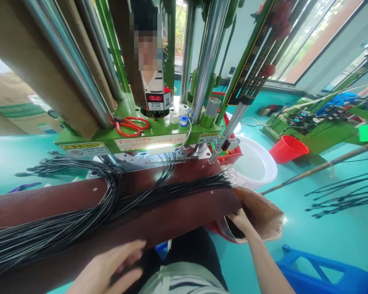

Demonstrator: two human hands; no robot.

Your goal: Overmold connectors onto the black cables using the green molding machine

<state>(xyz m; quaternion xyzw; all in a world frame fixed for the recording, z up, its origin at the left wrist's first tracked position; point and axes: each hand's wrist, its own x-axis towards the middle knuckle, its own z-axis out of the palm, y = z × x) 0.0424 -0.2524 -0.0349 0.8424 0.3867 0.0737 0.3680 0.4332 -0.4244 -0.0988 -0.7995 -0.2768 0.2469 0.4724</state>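
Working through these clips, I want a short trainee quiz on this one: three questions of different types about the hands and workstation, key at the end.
1. True or false: the left hand is gripping the black cables.
2. Multiple choice: where do the red-handled scissors lie?
A) In the white tub
B) On the green machine
C) On the floor
3. Short answer: which hand is at the right end of the brown board, its fingers partly hidden?

Key:
1. False; the left hand is apart from the black cables, near the board's front edge.
2. B
3. The right hand.
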